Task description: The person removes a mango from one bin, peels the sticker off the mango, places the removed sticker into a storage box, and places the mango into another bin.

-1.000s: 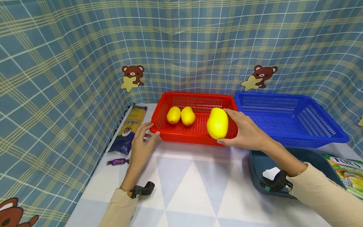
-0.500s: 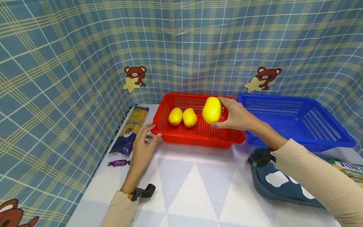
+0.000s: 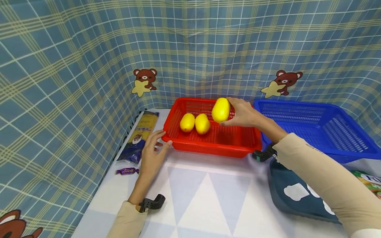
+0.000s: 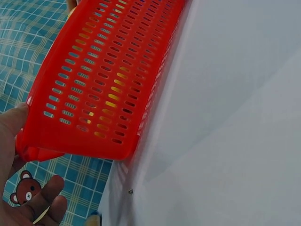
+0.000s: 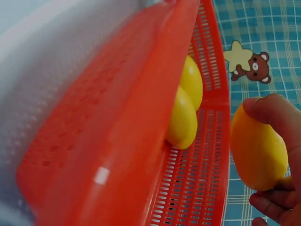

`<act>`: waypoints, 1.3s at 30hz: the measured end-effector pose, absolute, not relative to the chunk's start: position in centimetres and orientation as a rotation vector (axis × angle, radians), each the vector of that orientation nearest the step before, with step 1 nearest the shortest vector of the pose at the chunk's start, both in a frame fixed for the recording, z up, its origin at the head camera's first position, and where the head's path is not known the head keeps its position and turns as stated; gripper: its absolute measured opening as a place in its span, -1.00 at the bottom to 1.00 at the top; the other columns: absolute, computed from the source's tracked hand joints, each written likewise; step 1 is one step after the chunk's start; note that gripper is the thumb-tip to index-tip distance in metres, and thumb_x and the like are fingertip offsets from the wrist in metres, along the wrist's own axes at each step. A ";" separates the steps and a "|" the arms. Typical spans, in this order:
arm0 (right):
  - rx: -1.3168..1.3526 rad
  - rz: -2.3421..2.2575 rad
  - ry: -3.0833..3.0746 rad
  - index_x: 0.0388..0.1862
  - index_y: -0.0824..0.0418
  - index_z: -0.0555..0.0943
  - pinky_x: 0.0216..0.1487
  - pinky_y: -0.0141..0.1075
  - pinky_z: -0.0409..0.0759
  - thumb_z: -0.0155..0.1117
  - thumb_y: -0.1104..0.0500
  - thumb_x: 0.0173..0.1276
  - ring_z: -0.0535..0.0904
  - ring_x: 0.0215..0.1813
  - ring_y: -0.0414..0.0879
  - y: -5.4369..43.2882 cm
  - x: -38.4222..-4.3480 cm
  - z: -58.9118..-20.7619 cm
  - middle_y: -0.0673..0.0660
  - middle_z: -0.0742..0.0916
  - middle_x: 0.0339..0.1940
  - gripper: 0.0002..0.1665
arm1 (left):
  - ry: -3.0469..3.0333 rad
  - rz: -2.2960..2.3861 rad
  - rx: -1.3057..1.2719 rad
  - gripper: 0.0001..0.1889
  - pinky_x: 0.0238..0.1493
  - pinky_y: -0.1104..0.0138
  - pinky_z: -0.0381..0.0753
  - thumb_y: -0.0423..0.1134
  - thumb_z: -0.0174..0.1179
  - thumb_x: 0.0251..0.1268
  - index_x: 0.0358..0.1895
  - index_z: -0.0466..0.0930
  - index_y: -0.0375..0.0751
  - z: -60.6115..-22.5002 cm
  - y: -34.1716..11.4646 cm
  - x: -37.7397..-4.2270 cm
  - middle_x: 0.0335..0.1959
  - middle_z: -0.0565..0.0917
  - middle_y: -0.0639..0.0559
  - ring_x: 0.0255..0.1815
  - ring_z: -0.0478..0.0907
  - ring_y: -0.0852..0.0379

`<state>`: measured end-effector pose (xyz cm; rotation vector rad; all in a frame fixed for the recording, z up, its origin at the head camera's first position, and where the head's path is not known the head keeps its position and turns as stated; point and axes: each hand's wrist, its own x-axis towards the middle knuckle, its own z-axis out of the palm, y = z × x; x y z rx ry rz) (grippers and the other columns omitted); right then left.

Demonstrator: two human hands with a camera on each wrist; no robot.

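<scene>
My right hand [image 3: 242, 113] holds a smooth yellow mango [image 3: 221, 110] between thumb and fingers, above the back part of the red basket [image 3: 208, 147]. In the right wrist view the held mango [image 5: 257, 146] appears beyond the basket's far rim, the thumb on one end and fingers at the other. Two more yellow mangoes [image 3: 187, 122] [image 3: 202, 124] lie side by side in the basket's left half. At the front left corner, my left hand [image 3: 151, 158] pinches the basket's rim; the left wrist view shows the thumb [image 4: 15, 117] on that rim.
A blue basket [image 3: 315, 132] stands right of the red one. In front of it is a dark teal bin [image 3: 285, 201] with white patches, partly under the right sleeve. A pasta packet [image 3: 139, 137] and a purple wrapped candy [image 3: 127, 171] lie at left. A colourful packet [image 3: 370, 181] is at far right.
My right hand has carried the mango back and slightly left, from over the basket's front rim toward its rear. The left hand stays at the basket's corner.
</scene>
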<state>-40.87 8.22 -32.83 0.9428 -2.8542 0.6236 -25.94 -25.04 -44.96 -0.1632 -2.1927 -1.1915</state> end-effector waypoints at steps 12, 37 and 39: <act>0.975 0.526 -2.924 0.45 0.31 0.29 0.20 0.25 0.26 0.54 -0.22 0.03 0.37 0.26 0.23 6.4 -43.7 -33.2 0.26 0.55 0.26 0.14 | -2.195 -1.193 -0.135 -0.50 -0.15 0.00 0.55 -0.08 0.36 0.32 0.28 0.56 -0.11 -44.8 -25.2 -25.7 0.34 0.47 0.16 -0.12 0.58 -0.04; 1.099 0.425 -3.218 0.46 0.43 0.27 0.29 0.28 0.33 0.58 -0.22 0.03 0.44 0.26 0.25 6.0 -46.6 -36.6 0.33 0.56 0.25 0.22 | -2.229 -1.208 -0.124 -0.49 -0.09 0.01 0.55 -0.04 0.34 0.33 0.30 0.55 -0.08 -44.8 -25.0 -25.7 0.34 0.45 0.21 -0.06 0.54 0.00; 1.123 0.434 -3.226 0.47 0.44 0.25 0.31 0.21 0.36 0.59 -0.21 0.03 0.45 0.26 0.25 6.1 -46.6 -37.1 0.34 0.56 0.25 0.23 | -2.229 -1.207 -0.125 -0.49 -0.09 0.01 0.56 -0.04 0.33 0.33 0.30 0.55 -0.08 -44.8 -25.1 -25.7 0.34 0.45 0.18 -0.06 0.54 0.00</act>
